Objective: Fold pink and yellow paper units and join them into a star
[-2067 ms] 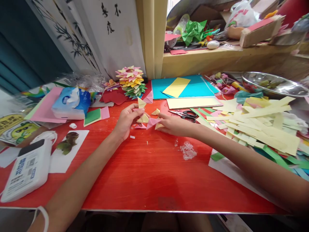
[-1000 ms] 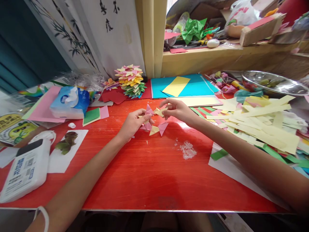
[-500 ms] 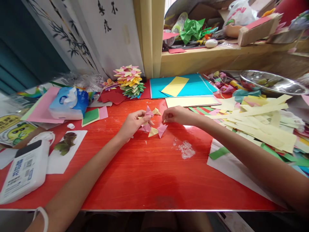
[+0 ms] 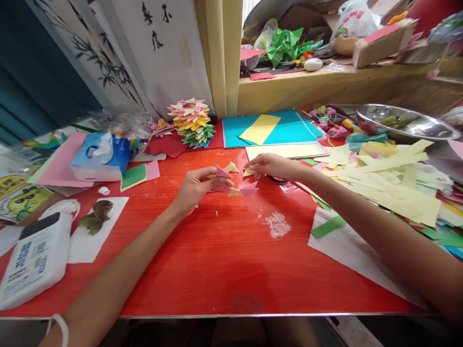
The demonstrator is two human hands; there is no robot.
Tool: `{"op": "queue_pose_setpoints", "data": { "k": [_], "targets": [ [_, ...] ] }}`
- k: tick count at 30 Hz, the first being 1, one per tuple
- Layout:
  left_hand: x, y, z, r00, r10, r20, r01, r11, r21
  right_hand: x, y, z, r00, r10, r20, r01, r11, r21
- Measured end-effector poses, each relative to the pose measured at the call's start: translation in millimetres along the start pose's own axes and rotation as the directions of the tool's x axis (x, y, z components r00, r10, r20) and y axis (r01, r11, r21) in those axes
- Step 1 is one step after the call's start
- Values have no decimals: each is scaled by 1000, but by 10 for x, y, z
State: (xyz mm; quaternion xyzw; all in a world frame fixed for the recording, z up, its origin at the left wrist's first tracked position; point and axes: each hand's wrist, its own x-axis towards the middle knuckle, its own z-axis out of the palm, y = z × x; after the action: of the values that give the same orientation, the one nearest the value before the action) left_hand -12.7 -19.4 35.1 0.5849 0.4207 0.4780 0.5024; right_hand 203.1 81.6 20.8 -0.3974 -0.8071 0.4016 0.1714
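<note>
My left hand [image 4: 193, 187] pinches a linked strip of pink and yellow folded paper triangles [image 4: 249, 189], which sticks out to the right above the red table. One pink point [image 4: 223, 172] stands up at its fingertips. My right hand [image 4: 269, 166] is curled, with a small yellow paper triangle [image 4: 248, 172] at its fingertips; part of the piece is hidden by the fingers. Between the hands, a loose yellow folded triangle [image 4: 231, 167] lies on the table. A dark loop [image 4: 278, 179], only partly visible, lies below my right hand.
A layered paper-triangle model [image 4: 193, 123] stands at the back. Blue and yellow sheets [image 4: 260, 129] lie beside it. Paper strips [image 4: 390, 178] heap up on the right, before a metal bowl [image 4: 407, 123]. Leftward are a tissue pack [image 4: 101, 156] and a white box [image 4: 36, 255].
My right hand has shifted slightly right and up, its fingers less tightly curled, and a yellow triangle now shows at its tips. The strip in my left hand has tilted flatter.
</note>
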Motion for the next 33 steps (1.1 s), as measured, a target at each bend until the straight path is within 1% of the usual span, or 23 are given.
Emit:
{"op": "queue_pose_setpoints", "data": {
  "k": [2,3,7,10,11,13,16,18,20,22,24,27,29,31,33],
  "targets": [
    [-3,2,3,1000,9,7,-9,1000,-9,-44,-45,-55,998,25,63,-32,992,122],
    [-4,3,3,1000,12,10,-12,1000,-10,-66,-63,-79,996,28,86,-40,988,151],
    [-5,21,-2,1000,8,6,-8,1000,7,-107,-68,-133,989,-15,146,-2,993,118],
    [-1,38,-14,1000,13,-13,-13,1000,10,-85,-19,-116,981,-77,178,52,989,141],
    [1,41,-18,1000,18,-13,-18,1000,7,-73,-4,-97,979,-94,181,72,990,123],
    [2,45,-24,1000,28,-4,-28,1000,3,-47,11,-36,981,-115,155,112,993,23],
    [0,39,-21,999,31,15,-32,999,12,-15,-3,105,984,-171,48,176,971,-162],
    [-2,31,-15,999,28,29,-29,999,17,1,-15,204,972,-234,-23,223,949,-225],
    [-3,24,-13,999,29,44,-30,999,16,13,-18,274,960,-277,-50,254,930,-264],
    [-2,16,-18,998,34,57,-34,999,10,21,-15,296,950,-311,-26,292,916,-277],
    [3,10,-28,997,37,64,-38,999,7,22,-22,270,942,-336,0,323,905,-277],
    [10,0,-42,996,35,78,-35,999,5,-4,-78,189,937,-346,-37,322,903,-286],
    [15,-6,-45,996,26,87,-26,1000,1,-40,-146,151,942,-330,-52,309,920,-242],
    [18,-13,-42,996,15,85,-15,1000,1,-77,-220,146,962,-275,10,274,956,-105],
    [22,-23,-36,997,7,75,-8,1000,10,-101,-285,168,972,-213,102,209,977,52]
  ]
}}
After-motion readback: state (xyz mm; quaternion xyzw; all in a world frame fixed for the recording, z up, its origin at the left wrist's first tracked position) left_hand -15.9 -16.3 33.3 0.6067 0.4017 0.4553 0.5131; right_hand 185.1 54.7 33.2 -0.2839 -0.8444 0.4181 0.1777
